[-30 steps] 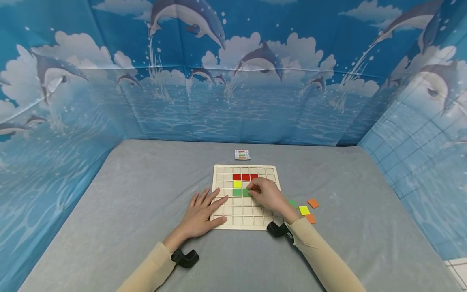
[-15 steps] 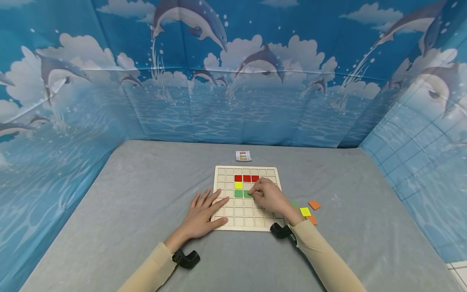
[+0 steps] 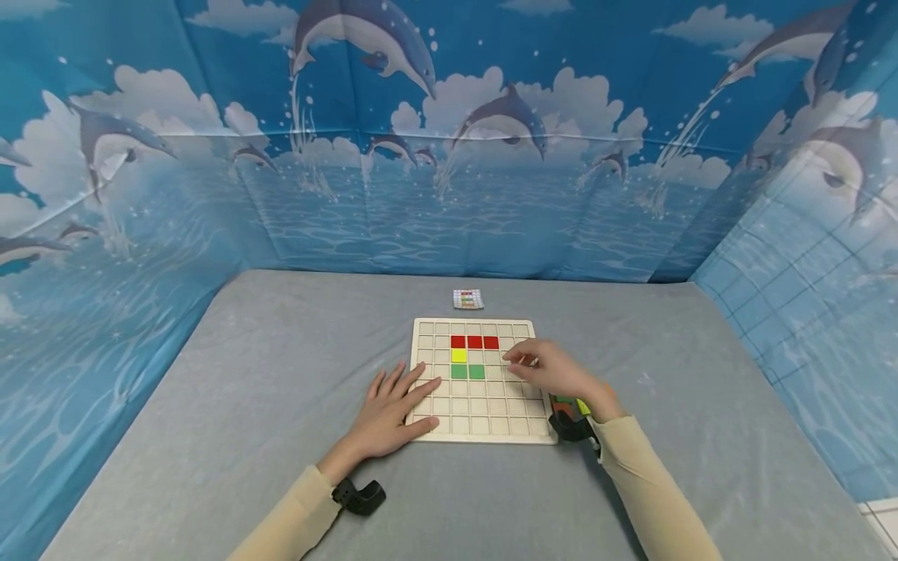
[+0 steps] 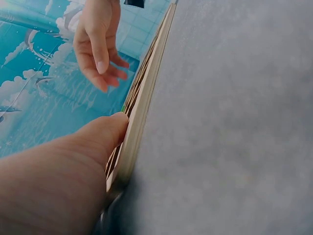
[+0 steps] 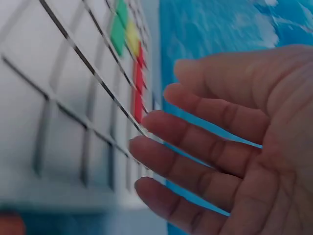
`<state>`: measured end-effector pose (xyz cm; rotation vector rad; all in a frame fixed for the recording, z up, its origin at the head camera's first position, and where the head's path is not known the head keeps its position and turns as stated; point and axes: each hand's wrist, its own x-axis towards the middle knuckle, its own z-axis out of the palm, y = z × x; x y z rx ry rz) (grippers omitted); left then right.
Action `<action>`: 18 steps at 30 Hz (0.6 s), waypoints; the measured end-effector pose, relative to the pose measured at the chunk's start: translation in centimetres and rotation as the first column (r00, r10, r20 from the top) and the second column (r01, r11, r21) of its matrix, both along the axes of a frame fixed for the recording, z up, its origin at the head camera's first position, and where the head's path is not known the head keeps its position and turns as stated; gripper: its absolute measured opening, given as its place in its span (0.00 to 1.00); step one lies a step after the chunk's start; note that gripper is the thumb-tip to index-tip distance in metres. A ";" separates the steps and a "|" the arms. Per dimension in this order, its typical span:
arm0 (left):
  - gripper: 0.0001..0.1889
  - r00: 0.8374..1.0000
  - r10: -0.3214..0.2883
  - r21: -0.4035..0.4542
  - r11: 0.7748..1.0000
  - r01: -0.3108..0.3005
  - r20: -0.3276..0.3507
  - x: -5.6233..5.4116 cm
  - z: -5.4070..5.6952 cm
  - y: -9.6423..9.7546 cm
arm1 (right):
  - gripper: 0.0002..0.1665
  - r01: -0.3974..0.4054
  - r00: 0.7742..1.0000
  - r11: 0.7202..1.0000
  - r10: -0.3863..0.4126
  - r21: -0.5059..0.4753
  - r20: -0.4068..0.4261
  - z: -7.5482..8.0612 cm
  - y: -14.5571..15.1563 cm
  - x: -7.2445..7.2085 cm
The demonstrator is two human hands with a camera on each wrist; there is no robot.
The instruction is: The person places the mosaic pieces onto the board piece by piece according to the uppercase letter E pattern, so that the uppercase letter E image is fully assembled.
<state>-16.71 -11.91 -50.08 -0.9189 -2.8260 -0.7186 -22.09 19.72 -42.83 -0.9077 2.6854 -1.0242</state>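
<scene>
A wooden grid board point(image 3: 470, 428) lies on the grey cloth. Set in its squares are a row of three red tiles point(image 3: 475, 342), a yellow tile point(image 3: 459, 355) below the left one, and two green tiles point(image 3: 467, 372) side by side under that. My left hand point(image 3: 389, 413) rests with spread fingers on the board's left edge; its thumb point(image 4: 105, 132) lies at the rim in the left wrist view. Over the board's right side hovers my right hand point(image 3: 550, 368). In the right wrist view its fingers point(image 5: 195, 132) are loosely bent, with nothing between them.
Right of the board lie loose tiles, partly hidden by my right wrist; a bit of a yellow tile point(image 3: 583, 407) shows. A small card with a coloured grid pattern point(image 3: 468, 299) lies behind the board. A dolphin-print curtain point(image 3: 449, 210) hangs around the table.
My right hand has lifted off the second green tile and moved right, uncovering it and the third red tile. The left hand has stayed in place.
</scene>
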 end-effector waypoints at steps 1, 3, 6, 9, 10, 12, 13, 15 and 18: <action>0.33 1.000 -0.001 0.001 1.000 0.001 0.000 0.0 0.0 0.0 | 0.14 0.015 1.000 1.000 -0.015 0.006 0.016 0.3 0.5 0.0; 0.33 1.000 -0.003 -0.001 1.000 0.003 0.004 0.0 0.0 0.0 | 0.14 0.045 0.998 0.999 -0.046 0.028 0.031 0.7 1.6 -0.2; 0.33 1.000 -0.006 -0.001 1.000 0.006 0.009 0.0 0.2 -0.1 | 0.14 0.088 0.995 0.994 -0.090 0.062 0.037 1.0 2.9 -0.5; 0.33 1.000 -0.005 -0.003 1.000 0.005 0.011 -0.1 0.2 -0.1 | 0.09 0.104 0.993 0.991 -0.108 0.085 0.042 1.2 3.9 -0.6; 0.33 1.000 -0.005 -0.003 1.000 0.005 0.010 -0.1 0.2 -0.1 | 0.07 0.103 0.993 0.990 -0.108 0.093 0.048 1.3 4.2 -0.6; 0.33 1.000 -0.002 -0.006 1.000 0.002 0.009 0.0 0.2 -0.1 | 0.05 0.091 0.992 0.989 -0.100 0.117 0.076 1.4 4.7 -0.6; 0.33 1.000 -0.001 -0.005 1.000 0.001 0.007 0.0 0.2 -0.1 | 0.05 0.080 0.991 0.989 -0.093 0.128 0.100 1.4 4.8 -0.5; 0.33 1.000 0.002 -0.004 1.000 -0.002 0.002 0.0 0.2 0.0 | 0.07 0.066 0.984 0.984 -0.093 0.168 0.154 1.4 5.1 -0.5; 0.33 1.000 0.003 -0.001 1.000 -0.003 -0.001 0.0 0.2 0.0 | 0.12 0.051 0.962 0.975 -0.105 0.214 0.250 1.4 5.3 -0.4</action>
